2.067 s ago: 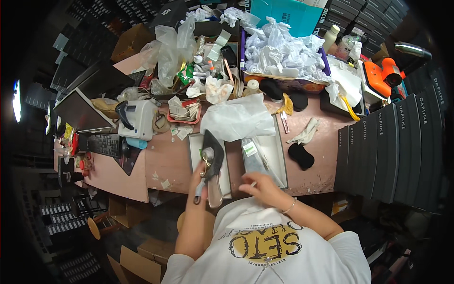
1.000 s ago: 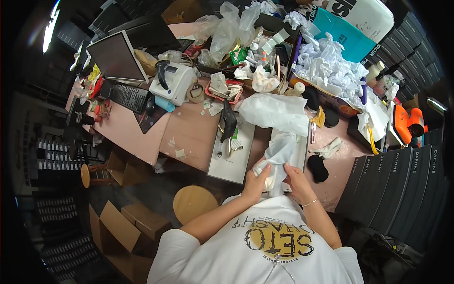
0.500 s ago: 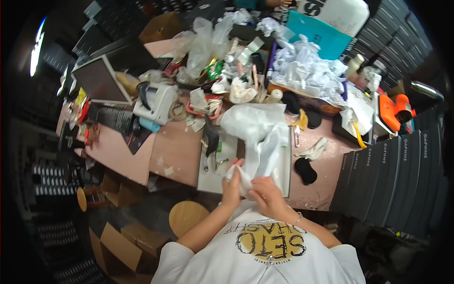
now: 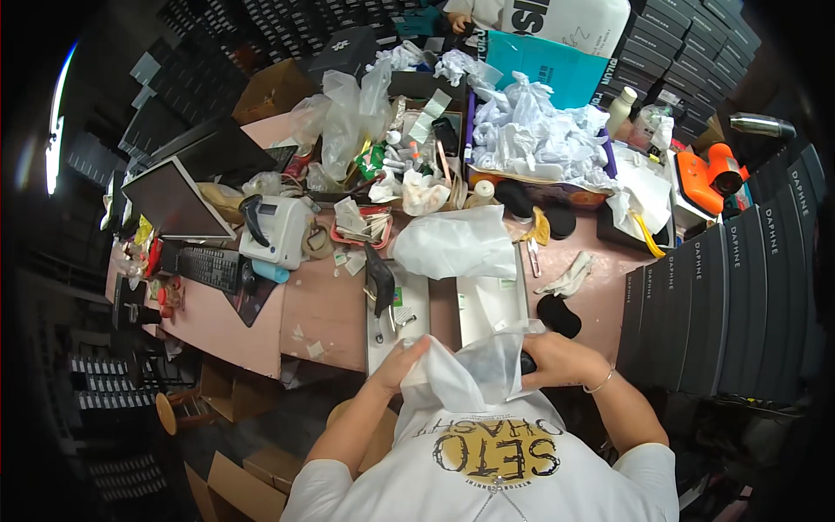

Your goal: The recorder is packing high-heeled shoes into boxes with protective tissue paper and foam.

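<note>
Close to my chest, both hands hold a thin, translucent white bag [image 4: 487,365], its mouth spread between them. My left hand [image 4: 403,365] pinches the bag's left edge. My right hand [image 4: 561,358] is closed around its right side, over a dark thing [image 4: 527,362] that is mostly hidden by fingers and film. Just beyond lies an open white box [image 4: 491,304] with a second white tray-like part [image 4: 409,304] on its left. A dark shoe [image 4: 379,278] leans on that left part. Another white translucent sheet or bag [image 4: 457,244] lies across the far ends of both.
Stacked dark shoe boxes [image 4: 696,304] wall off the right. Crumpled white paper fills a purple-edged bin [image 4: 539,178] at the back. A monitor [image 4: 178,200], keyboard [image 4: 207,268] and label printer [image 4: 277,228] stand left. An orange tape dispenser [image 4: 706,196] and black pads [image 4: 558,316] sit right.
My hands have moved apart and nearer my body, drawing the white bag off the box and spreading it. The dark thing now shows at my right hand.
</note>
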`<move>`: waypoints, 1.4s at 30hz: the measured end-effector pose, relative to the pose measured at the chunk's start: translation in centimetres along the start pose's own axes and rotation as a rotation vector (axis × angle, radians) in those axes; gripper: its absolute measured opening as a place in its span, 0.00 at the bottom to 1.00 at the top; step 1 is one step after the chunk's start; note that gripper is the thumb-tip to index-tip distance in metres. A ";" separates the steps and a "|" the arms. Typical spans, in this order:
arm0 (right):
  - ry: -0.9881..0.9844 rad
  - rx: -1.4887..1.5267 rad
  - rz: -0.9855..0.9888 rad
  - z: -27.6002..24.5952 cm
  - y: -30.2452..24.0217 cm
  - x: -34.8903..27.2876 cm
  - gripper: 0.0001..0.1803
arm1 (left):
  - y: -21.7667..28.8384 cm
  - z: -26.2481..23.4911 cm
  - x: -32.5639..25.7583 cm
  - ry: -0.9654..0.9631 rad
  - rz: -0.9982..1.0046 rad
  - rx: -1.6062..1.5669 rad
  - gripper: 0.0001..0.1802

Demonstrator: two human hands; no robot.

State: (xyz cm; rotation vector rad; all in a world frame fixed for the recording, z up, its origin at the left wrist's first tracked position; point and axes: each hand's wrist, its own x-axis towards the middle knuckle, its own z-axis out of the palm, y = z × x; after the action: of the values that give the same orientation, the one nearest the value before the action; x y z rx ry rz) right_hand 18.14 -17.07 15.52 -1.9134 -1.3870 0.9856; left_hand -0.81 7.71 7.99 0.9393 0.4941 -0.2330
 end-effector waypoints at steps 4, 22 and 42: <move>0.051 0.203 0.310 2.3 1.7 -2.8 0.28 | -1.2 1.1 -0.1 0.276 0.131 -0.269 0.28; 0.269 0.794 0.464 -0.4 5.3 -9.1 0.21 | 1.1 5.4 10.1 0.032 0.190 0.479 0.24; 0.853 -0.505 -0.230 1.1 2.8 -1.2 0.30 | 3.1 5.8 0.0 0.038 0.442 -0.092 0.18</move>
State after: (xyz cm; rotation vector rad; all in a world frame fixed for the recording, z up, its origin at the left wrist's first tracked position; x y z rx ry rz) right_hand 18.47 -19.03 12.92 -2.0607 -1.3192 -0.3328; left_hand 2.20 4.71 13.00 0.9395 0.3186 0.2060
